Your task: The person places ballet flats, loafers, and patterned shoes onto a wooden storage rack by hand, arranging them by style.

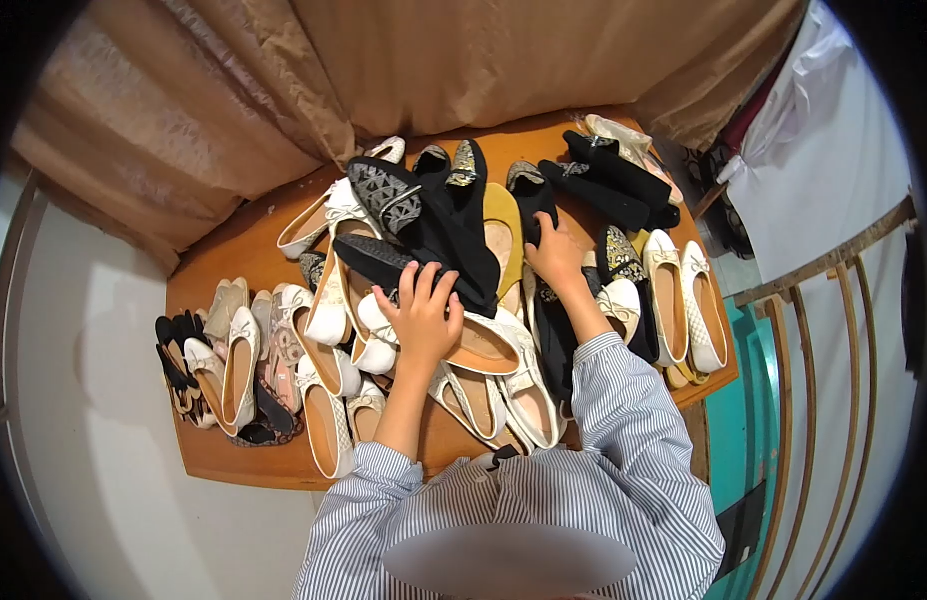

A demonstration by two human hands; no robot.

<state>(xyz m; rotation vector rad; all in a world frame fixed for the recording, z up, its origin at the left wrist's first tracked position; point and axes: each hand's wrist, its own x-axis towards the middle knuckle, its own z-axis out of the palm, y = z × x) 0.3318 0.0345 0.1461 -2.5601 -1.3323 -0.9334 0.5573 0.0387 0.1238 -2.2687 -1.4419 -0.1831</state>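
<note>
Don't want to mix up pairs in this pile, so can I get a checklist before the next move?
1. Left hand touching a dark shoe: ok.
2. Right hand at the black shoe beside the mustard shoe: ok.
3. Right grip firmly closed: cannot tell.
4. Black and white shoes kept apart: not ok, they overlap mid-table.
5. Mustard shoe's mate identified: cannot tell.

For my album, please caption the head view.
Left hand and right hand touch black shoes amid white shoes on a brown table.

Shoes (324, 430) lie on the table (219, 262), before the curtain (484, 60), left of the rack (796, 345).
</note>
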